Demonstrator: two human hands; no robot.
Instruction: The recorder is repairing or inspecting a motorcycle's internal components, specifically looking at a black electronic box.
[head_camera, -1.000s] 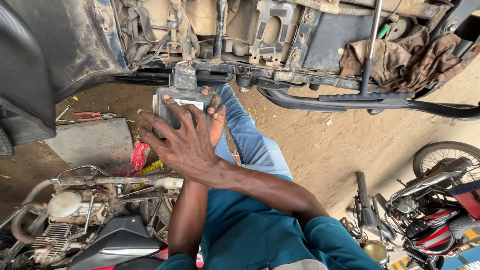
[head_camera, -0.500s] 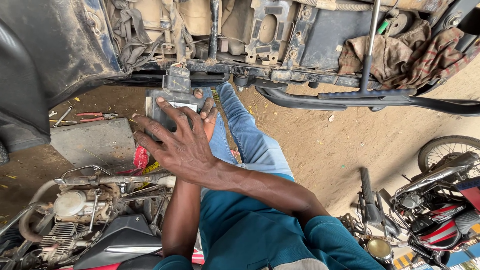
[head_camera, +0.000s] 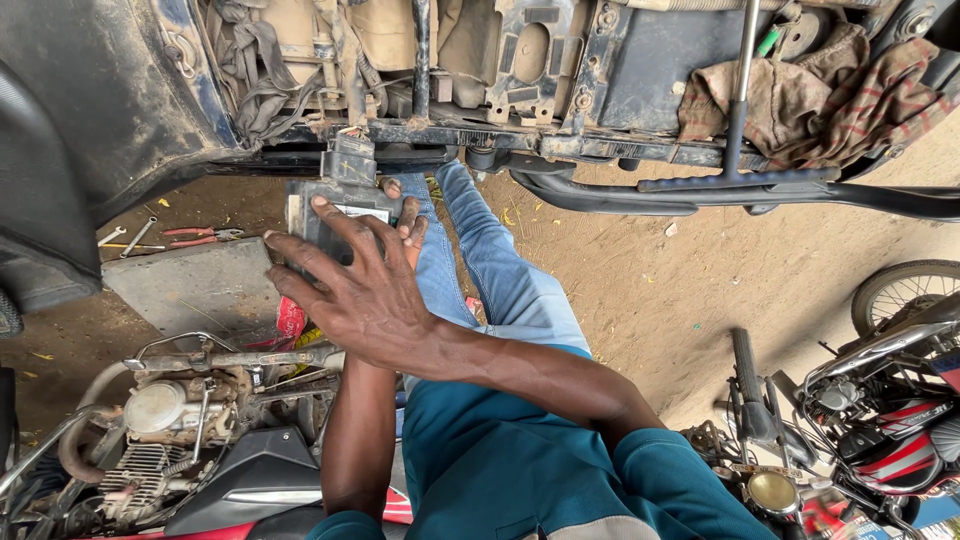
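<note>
While the right hand (head_camera: 365, 295) lies spread, fingers splayed flat over the grey box (head_camera: 335, 215) hanging just under the vehicle frame (head_camera: 560, 145), the left hand (head_camera: 405, 215) sits behind it, mostly hidden; its fingertips seem to curl round the box's far edge. Steady, even pressure from both palms suits this, keeping the box square to its bracket (head_camera: 350, 160).

box (head_camera: 335, 215) under frame (head_camera: 560, 145), hands (head_camera: 365, 290) on box
</note>
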